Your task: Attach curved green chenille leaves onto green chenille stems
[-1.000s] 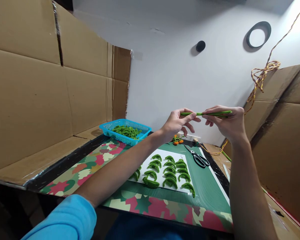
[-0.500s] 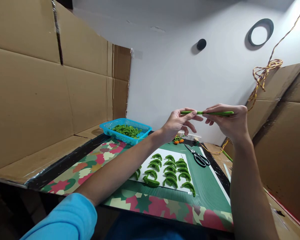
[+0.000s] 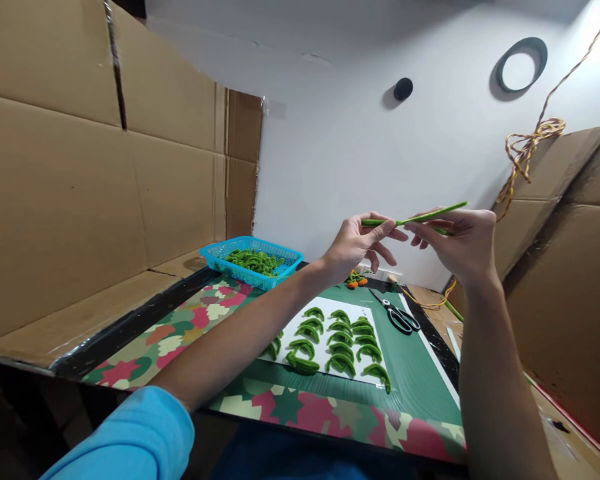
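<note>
Green pipe cleaners [image 3: 433, 214] are stretched between my two hands, raised above the table. My left hand [image 3: 363, 241] pinches them between thumb and fingers, with its other fingers loosely spread. Close beside it, my right hand [image 3: 455, 240] pinches the same bundle near its middle. One strand slants up to the right over the right hand, and another end lies lower against the palm. Below, curved green pipe cleaner pieces [image 3: 340, 347] lie in columns on a white sheet [image 3: 320, 371]; my left forearm hides part of the sheet.
A blue basket [image 3: 245, 277] of green pieces stands at the back left. Black-handled scissors [image 3: 401, 319] lie right of the sheet, near small orange flowers [image 3: 356, 280]. Cardboard walls [image 3: 180, 167] flank the green-topped table [image 3: 410, 387]. A twisted cord [image 3: 533, 143] hangs at right.
One strand of the pipe cleaners has swung upward at its right end, splitting from the other, which stays by the right palm. Both hands have barely shifted.
</note>
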